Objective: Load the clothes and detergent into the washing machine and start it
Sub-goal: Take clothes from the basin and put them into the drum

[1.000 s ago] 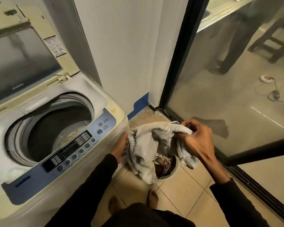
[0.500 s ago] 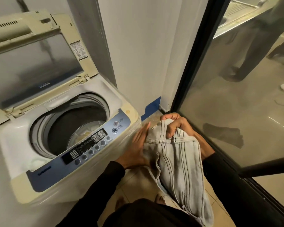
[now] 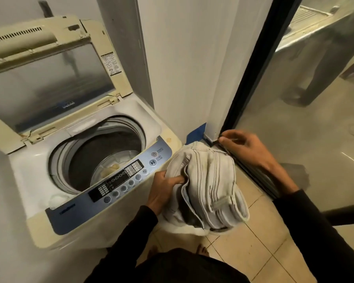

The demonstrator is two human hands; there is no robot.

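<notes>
Beside the open top-loading washing machine (image 3: 94, 160): bundled pale denim jeans (image 3: 208, 184), gripped at the left edge by the left hand (image 3: 164, 186); right hand (image 3: 243, 148) just above, fingers loosely spread, empty.

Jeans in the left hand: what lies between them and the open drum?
In the head view, the washer's blue control panel lies between the jeans, gripped by the left hand, and the drum.

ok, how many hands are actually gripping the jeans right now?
1. The left hand grips the pale jeans beside the washing machine; the right hand is off them, above their far edge, blurred.
</notes>
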